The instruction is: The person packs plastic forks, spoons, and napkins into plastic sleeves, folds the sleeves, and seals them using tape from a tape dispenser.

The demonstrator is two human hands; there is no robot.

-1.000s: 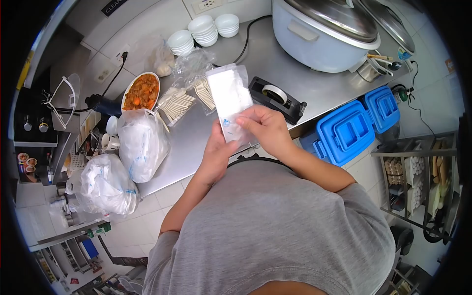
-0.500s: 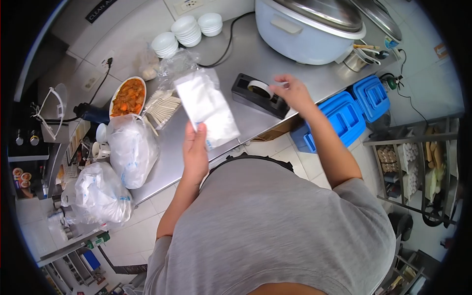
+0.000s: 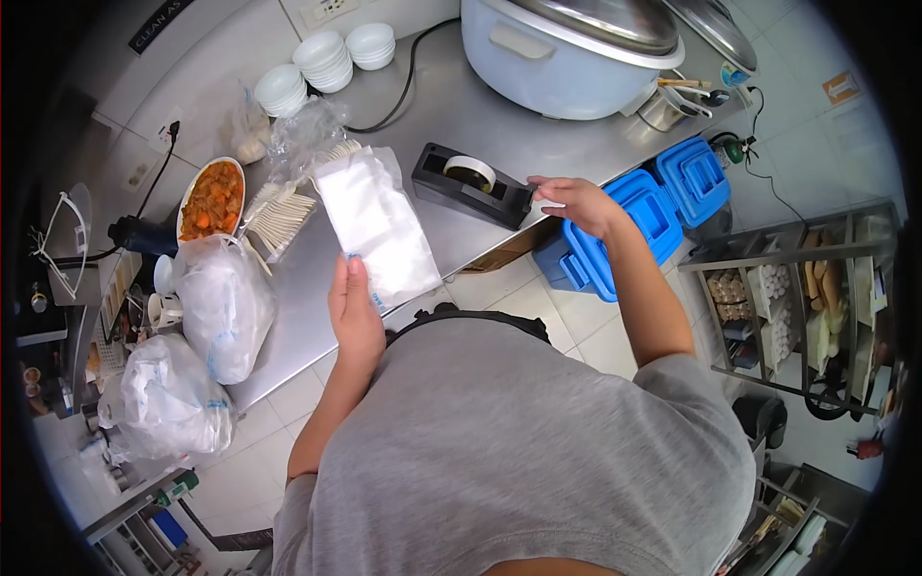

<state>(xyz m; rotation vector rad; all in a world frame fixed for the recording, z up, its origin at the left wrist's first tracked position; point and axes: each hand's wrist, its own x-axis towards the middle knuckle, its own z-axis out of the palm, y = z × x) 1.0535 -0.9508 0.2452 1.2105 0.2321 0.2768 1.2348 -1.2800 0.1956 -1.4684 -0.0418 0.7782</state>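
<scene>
A white folded plastic packet is gripped at its lower left edge by my left hand, thumb on top. My right hand is at the right end of a black tape dispenser, with its fingertips close together by the cutter end; whether a piece of tape is between them is too small to tell. A pale roll of tape sits in the dispenser, which stands on the steel counter.
Left of the packet lie wooden cutlery, a dish of orange stew and two filled plastic bags. White bowls and a large cooker stand at the back. Blue lidded bins are beyond the counter's right edge.
My right hand has moved down from above the tape roll to the dispenser's cutter end. The whole view has shifted slightly, and my left hand still holds the packet.
</scene>
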